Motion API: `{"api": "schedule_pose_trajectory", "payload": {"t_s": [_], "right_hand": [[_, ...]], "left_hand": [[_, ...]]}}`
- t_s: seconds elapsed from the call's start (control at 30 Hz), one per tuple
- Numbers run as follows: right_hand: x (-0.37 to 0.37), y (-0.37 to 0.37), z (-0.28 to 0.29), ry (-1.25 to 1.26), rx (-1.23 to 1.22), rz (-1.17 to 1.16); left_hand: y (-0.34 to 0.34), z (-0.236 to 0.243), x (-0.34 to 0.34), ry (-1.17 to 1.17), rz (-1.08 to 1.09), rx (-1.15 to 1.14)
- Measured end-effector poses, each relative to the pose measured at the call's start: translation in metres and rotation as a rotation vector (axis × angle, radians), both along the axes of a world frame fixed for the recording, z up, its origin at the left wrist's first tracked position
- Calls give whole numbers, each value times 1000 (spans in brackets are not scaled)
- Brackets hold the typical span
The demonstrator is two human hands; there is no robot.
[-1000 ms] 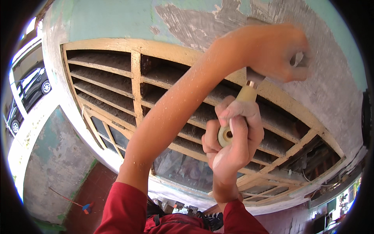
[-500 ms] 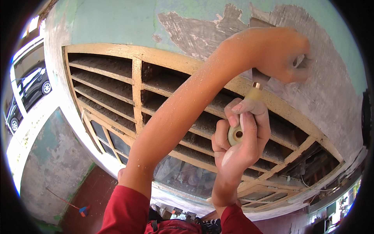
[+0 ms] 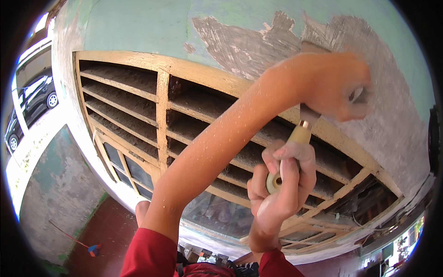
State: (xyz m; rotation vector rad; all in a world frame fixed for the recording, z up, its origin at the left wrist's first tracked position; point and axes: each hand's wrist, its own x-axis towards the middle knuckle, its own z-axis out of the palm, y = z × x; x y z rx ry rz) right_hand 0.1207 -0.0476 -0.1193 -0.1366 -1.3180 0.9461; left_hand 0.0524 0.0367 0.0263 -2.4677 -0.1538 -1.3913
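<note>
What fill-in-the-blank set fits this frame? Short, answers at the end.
1. The right hand grips the scraper by its ____.
2. The left hand partly hides the scraper's metal ____.
3. The person's sleeves are coloured ____.
4. The car at the picture's left side is coloured ____.

Missing words: handle; blade; red; black.

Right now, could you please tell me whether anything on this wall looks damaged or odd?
Yes: above the wooden frame, the teal paint breaks off raggedly around a large, scratched grey patch, so the wall looks patchy. The frame's slats also look dark with grime.
</note>
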Motion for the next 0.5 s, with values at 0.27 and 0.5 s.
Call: {"api": "schedule_pose_trajectory", "payload": {"t_s": [0.27, 0.5], "right_hand": [[-9, -2, 7, 26, -69, -15], [-9, 4, 18, 49, -69, -46]], "left_hand": [[-4, 7, -3, 44, 58, -78], [-2, 17, -4, 69, 118, -117]]}}
